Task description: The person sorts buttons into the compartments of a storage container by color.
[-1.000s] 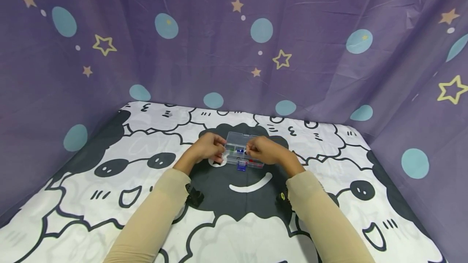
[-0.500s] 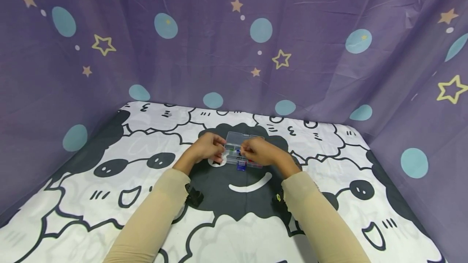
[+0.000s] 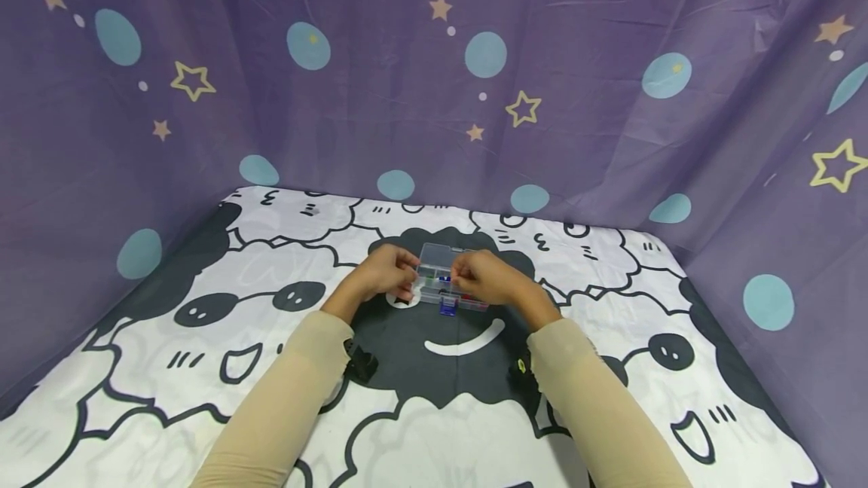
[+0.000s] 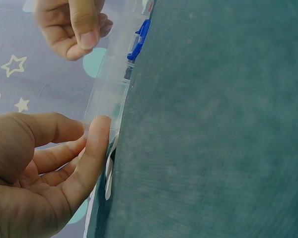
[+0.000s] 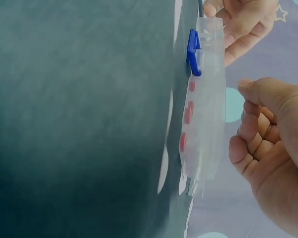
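Observation:
A clear plastic compartment box [image 3: 437, 256] sits on the dark patch of the cloth with its lid raised at the back. A blue latch [image 3: 447, 307] hangs at its front. Small red pieces [image 5: 188, 113] show through its front wall, and bits of blue and green lie inside. My left hand [image 3: 389, 275] grips the box's left end between thumb and fingers. Over the right half of the box hovers my right hand [image 3: 490, 277], its fingers curled and thumb close to them. No object shows at its fingertips, though part of them is hidden.
A cloth printed with cartoon sheep [image 3: 271, 307] covers the table. A purple curtain [image 3: 407, 111] with stars and blue ovals hangs behind it and along both sides. Dark wrist-worn devices [image 3: 362, 365] sit under both sleeves.
My right hand moved left over the box, then shifted slightly back to the right, still above the compartments. The left hand and the box have stayed in place.

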Demonstrator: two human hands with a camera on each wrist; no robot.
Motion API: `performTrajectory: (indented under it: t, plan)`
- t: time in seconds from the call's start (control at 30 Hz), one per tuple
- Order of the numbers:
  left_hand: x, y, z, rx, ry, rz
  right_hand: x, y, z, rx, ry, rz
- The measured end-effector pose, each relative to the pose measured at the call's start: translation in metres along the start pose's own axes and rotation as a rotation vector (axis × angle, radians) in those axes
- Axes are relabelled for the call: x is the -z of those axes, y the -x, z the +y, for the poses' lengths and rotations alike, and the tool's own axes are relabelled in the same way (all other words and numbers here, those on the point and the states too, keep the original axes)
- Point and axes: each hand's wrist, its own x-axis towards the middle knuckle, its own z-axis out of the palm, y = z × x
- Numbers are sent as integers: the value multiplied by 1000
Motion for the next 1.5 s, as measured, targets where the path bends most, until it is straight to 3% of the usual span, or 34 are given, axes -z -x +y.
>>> performTrajectory:
  t: [0.33, 0.57, 1.23, 1.5]
  plan:
    - [-1, -1, -2, 1, -7, -2, 8, 16, 7, -46, -16, -5]
    - [0, -1, -2, 2, -5, -2, 13, 31, 17, -21, 27, 40]
    - [1, -1, -1, -14, -17, -8, 32, 78, 46, -177, 27, 41]
    - [1, -3, -2, -23, -19, -14, 40, 94, 60, -271, -15, 2]
